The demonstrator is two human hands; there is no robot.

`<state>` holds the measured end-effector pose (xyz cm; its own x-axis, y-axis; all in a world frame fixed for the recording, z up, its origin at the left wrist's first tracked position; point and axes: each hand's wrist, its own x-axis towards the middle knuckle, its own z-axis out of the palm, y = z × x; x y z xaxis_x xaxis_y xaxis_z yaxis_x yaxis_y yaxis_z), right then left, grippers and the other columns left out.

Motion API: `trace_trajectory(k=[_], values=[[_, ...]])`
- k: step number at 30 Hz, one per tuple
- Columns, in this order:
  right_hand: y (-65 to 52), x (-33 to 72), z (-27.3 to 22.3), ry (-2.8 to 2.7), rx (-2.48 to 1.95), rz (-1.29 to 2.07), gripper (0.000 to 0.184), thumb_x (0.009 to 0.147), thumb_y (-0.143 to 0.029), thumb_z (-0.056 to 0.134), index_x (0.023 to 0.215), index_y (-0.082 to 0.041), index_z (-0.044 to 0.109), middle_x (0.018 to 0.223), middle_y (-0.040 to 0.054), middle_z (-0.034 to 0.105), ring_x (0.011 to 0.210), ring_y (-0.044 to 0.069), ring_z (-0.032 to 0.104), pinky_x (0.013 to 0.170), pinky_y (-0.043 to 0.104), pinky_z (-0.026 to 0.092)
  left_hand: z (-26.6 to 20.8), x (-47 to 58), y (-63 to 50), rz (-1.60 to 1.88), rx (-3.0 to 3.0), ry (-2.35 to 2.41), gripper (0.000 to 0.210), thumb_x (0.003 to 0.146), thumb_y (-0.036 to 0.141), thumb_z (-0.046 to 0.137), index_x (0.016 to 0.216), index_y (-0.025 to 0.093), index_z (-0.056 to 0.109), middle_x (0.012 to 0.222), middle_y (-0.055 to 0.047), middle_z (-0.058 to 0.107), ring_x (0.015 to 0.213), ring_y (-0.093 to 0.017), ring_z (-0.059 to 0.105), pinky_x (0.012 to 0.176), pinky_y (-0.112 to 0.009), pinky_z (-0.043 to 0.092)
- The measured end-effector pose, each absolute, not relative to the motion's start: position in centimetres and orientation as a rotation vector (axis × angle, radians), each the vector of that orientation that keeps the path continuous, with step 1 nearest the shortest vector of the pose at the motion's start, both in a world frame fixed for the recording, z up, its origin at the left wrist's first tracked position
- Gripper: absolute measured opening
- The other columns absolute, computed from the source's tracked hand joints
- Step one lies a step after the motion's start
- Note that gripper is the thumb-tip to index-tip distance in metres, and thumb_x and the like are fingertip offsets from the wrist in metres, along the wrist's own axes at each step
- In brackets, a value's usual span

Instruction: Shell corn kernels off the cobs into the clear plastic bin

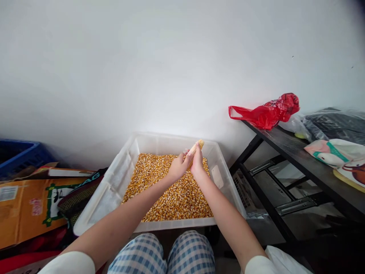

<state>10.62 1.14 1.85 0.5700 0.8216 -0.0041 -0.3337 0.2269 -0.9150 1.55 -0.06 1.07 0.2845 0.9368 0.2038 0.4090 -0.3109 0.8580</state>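
Note:
Both of my hands are closed round a corn cob (pixel 200 144), which tilts up and to the right, its tip showing above the fingers. My left hand (pixel 178 165) wraps the lower part from the left. On the other side my right hand (pixel 197 161) presses against the cob, close beside the left. Much of the cob is hidden by my fingers. Beneath the hands, loose corn kernels (pixel 168 198) in yellow and white fill the bottom of a translucent plastic bin (pixel 119 167).
A white wall (pixel 171 68) rises behind the bin. At right stands a black table (pixel 299 152) bearing a red plastic bag (pixel 268 112) and other bags. Left of the bin are an orange cardboard box (pixel 25 213), a mesh-sided bag (pixel 76 203) and a blue crate (pixel 25 156).

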Motion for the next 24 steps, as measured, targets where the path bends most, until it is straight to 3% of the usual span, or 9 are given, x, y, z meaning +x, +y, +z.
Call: trace_trajectory(k=[2,5,9,14,17,22,24], values=[[0.9,9.7,1.5,-0.544,-1.113,0.801,0.039,0.074,-0.059,0.038,0.081,-0.021,0.044,0.061,-0.001,0.056,0.054,0.015,0.057,0.052,0.027,0.046,0.9,1.9,-0.5,0.991,1.843,1.205,0.055,0.081,0.058,0.027,0.1,0.016,0.056,0.074,-0.006,0.064,0.068,-0.018,0.06,0.062,-0.026,0.043],[0.7,9.3,1.3,-0.641,-1.284,0.568,0.037,0.076,-0.057,0.037,0.075,-0.021,0.046,0.06,-0.0009,0.054,0.056,0.015,0.055,0.054,0.026,0.044,0.9,2.1,-0.6,0.93,1.736,1.17,0.058,0.08,0.06,0.025,0.104,0.016,0.054,0.066,-0.005,0.062,0.054,-0.015,0.058,0.051,-0.024,0.043],[0.2,9.8,1.7,-0.792,-1.439,0.396,0.041,0.08,-0.054,0.03,0.074,-0.02,0.051,0.065,0.0022,0.058,0.061,0.016,0.055,0.059,0.028,0.042,1.0,2.1,-0.8,0.961,1.618,1.123,0.057,0.077,0.064,0.028,0.088,0.015,0.056,0.058,-0.003,0.057,0.043,-0.013,0.053,0.038,-0.021,0.039],[-0.4,10.0,2.0,-0.965,-1.274,0.314,0.039,0.083,-0.047,0.03,0.094,-0.019,0.056,0.088,0.0043,0.063,0.081,0.016,0.057,0.074,0.027,0.042,1.5,2.0,-1.0,0.988,1.425,0.997,0.058,0.075,0.065,0.03,0.075,0.012,0.054,0.054,-0.002,0.053,0.04,-0.012,0.05,0.035,-0.022,0.039],[-0.1,10.2,2.2,-0.93,-1.191,0.423,0.041,0.082,-0.048,0.031,0.091,-0.019,0.059,0.087,0.0029,0.064,0.081,0.014,0.057,0.073,0.025,0.042,1.8,1.8,-0.4,0.976,1.329,0.96,0.06,0.076,0.065,0.03,0.077,0.011,0.057,0.057,-0.004,0.057,0.043,-0.013,0.052,0.038,-0.024,0.041],[0.5,9.5,2.6,-0.849,-1.123,0.878,0.052,0.078,-0.058,0.027,0.088,-0.019,0.06,0.061,-0.0008,0.06,0.055,0.012,0.055,0.052,0.021,0.041,1.9,1.2,0.7,1.137,1.334,1.057,0.063,0.078,0.063,0.025,0.089,0.011,0.059,0.082,-0.01,0.064,0.068,-0.017,0.06,0.057,-0.026,0.046],[0.2,8.7,2.4,-0.843,-1.135,0.86,0.045,0.077,-0.056,0.035,0.085,-0.019,0.059,0.061,-0.0009,0.06,0.055,0.012,0.054,0.05,0.02,0.039,1.8,1.1,0.8,1.191,1.415,1.14,0.062,0.079,0.062,0.024,0.087,0.012,0.06,0.086,-0.012,0.064,0.075,-0.019,0.059,0.062,-0.026,0.044]])
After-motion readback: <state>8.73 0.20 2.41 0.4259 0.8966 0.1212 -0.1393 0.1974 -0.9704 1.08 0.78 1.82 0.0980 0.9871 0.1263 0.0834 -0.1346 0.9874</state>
